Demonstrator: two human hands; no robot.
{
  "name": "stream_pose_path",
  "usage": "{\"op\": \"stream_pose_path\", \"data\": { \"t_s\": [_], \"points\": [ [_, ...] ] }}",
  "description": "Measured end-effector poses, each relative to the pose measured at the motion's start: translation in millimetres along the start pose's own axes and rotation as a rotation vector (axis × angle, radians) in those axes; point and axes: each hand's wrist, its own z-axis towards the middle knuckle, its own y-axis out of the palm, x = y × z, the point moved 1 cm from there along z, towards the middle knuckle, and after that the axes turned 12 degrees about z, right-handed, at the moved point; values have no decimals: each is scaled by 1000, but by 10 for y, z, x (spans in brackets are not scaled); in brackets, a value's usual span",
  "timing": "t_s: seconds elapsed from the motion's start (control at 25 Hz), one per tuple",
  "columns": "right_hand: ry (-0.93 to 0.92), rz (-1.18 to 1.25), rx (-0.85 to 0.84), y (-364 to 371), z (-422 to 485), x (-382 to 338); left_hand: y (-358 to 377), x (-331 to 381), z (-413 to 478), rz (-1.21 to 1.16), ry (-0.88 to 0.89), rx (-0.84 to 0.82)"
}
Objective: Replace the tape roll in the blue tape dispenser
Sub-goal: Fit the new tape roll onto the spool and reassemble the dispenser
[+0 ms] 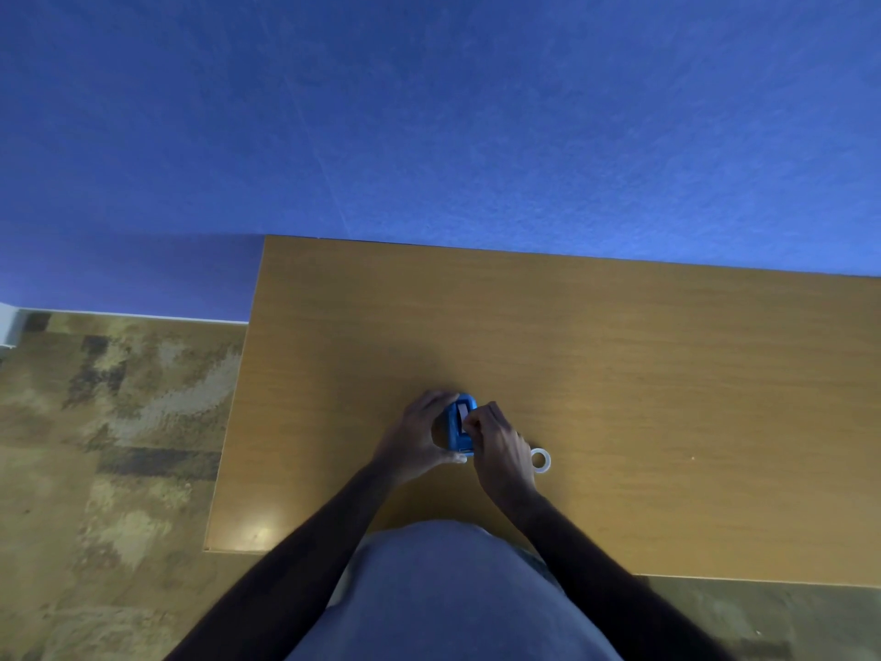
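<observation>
The blue tape dispenser stands on the wooden table, near its front middle. My left hand wraps around the dispenser's left side, thumb at its near end. My right hand presses against the dispenser's right side, with its fingertips pinched at the white tape showing in the top. A small clear tape roll lies flat on the table just right of my right hand, apart from it.
A blue wall rises behind the table's far edge. Patterned brown carpet lies to the left of the table. The table's left edge runs near x 480, and its front edge is close to my body.
</observation>
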Motion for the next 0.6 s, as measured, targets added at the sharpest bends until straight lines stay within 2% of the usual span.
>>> {"op": "stream_pose_path", "data": {
  "t_s": [0.32, 0.6],
  "points": [
    [-54, 33, 35, 84, -154, 64, -78, 115, -69, 22, 13, 42],
    [-106, 34, 76, 118, -295, 149, -101, 125, -77, 37, -6, -1]
  ]
}}
